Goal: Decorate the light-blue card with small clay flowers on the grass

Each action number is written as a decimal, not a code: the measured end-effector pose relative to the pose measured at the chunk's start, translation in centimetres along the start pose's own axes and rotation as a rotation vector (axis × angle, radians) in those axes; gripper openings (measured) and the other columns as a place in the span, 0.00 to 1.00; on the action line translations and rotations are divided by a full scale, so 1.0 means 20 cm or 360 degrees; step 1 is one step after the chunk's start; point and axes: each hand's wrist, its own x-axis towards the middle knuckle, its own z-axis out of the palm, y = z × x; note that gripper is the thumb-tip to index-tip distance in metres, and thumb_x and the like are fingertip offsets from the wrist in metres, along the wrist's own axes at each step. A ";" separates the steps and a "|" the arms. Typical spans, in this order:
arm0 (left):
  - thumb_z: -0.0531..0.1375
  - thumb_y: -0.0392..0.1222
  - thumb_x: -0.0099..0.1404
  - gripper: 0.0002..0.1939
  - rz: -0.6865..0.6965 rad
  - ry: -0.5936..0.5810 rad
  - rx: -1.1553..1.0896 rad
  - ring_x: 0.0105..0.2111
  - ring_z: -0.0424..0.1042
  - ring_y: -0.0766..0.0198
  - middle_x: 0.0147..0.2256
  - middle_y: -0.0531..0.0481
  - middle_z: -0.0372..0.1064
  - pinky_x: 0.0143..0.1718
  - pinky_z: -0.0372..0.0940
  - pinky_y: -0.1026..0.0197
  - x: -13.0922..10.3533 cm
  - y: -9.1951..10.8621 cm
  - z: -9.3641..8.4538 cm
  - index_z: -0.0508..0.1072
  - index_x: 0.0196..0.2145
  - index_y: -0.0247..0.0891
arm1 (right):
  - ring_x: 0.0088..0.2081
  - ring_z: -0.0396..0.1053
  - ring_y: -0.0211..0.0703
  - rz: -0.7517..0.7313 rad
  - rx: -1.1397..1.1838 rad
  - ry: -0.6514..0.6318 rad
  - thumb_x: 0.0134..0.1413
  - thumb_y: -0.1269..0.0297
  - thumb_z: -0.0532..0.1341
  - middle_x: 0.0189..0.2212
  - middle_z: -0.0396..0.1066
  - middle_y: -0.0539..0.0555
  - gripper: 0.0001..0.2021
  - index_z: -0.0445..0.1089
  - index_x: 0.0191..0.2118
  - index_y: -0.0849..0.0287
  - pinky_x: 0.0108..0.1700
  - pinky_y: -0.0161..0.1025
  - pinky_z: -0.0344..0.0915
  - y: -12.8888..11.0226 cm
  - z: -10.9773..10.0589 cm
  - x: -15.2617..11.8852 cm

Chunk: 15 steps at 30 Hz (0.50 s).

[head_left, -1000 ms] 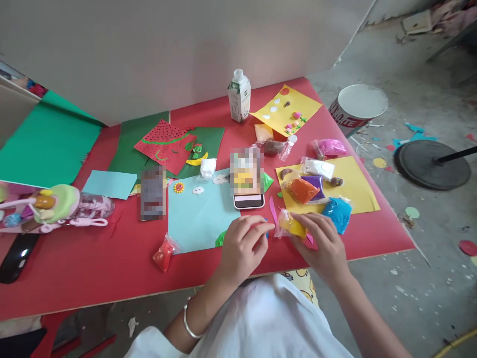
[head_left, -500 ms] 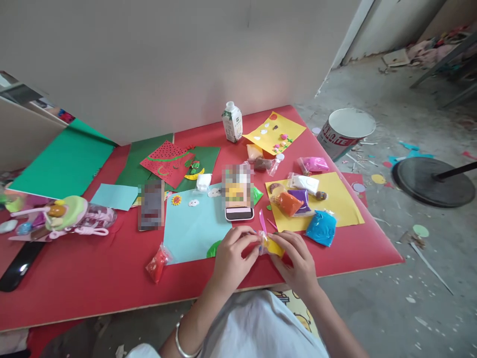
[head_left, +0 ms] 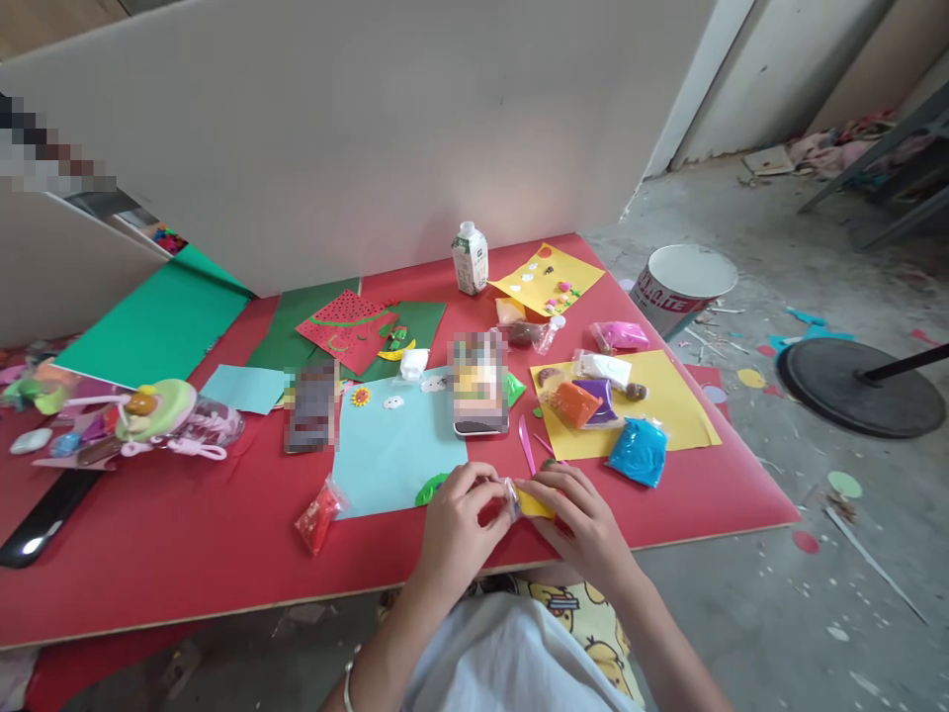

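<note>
Both hands meet over the near edge of the red table point(head_left: 185, 554). My right hand point(head_left: 582, 519) grips a small clear bag of yellow clay point(head_left: 530, 501). The fingers of my left hand point(head_left: 460, 519) pinch the open end of the same bag. A green clay piece point(head_left: 428, 489) lies just left of my left hand, on the edge of a light blue paper sheet point(head_left: 396, 445). A pink plastic tool point(head_left: 526, 443) lies just beyond the bag.
Bags of blue point(head_left: 639, 451), orange point(head_left: 576, 403), purple and white clay lie on a yellow sheet point(head_left: 678, 396). A red clay bag point(head_left: 317, 514) sits left of my hands. A phone point(head_left: 480, 388), a milk carton point(head_left: 470, 259), green papers and toys crowd the table. A white bucket point(head_left: 686, 282) stands on the floor.
My right hand brought the yellow clay bag leftward to meet my left hand, which now pinches the bag's end. The view tilted up a little.
</note>
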 end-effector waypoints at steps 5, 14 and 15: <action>0.60 0.29 0.62 0.06 0.0177 0.0175 0.0245 0.34 0.72 0.62 0.34 0.50 0.72 0.38 0.70 0.60 -0.07 0.01 0.00 0.73 0.32 0.39 | 0.42 0.71 0.46 -0.0001 -0.0036 0.0055 0.60 0.73 0.57 0.38 0.74 0.56 0.18 0.68 0.55 0.54 0.43 0.45 0.74 -0.03 0.03 -0.03; 0.59 0.31 0.64 0.07 0.0054 0.0196 0.0008 0.35 0.73 0.64 0.36 0.48 0.72 0.35 0.72 0.63 -0.17 0.03 0.01 0.76 0.32 0.40 | 0.41 0.71 0.47 -0.0045 -0.0056 0.0064 0.62 0.74 0.56 0.38 0.73 0.56 0.22 0.65 0.59 0.53 0.42 0.45 0.74 -0.09 0.05 -0.11; 0.59 0.30 0.64 0.07 0.0047 0.0191 -0.0003 0.35 0.73 0.64 0.36 0.49 0.72 0.35 0.71 0.63 -0.16 0.02 0.00 0.75 0.32 0.39 | 0.42 0.71 0.47 -0.0062 -0.0052 0.0027 0.62 0.73 0.56 0.38 0.73 0.57 0.21 0.65 0.60 0.54 0.43 0.45 0.73 -0.09 0.05 -0.12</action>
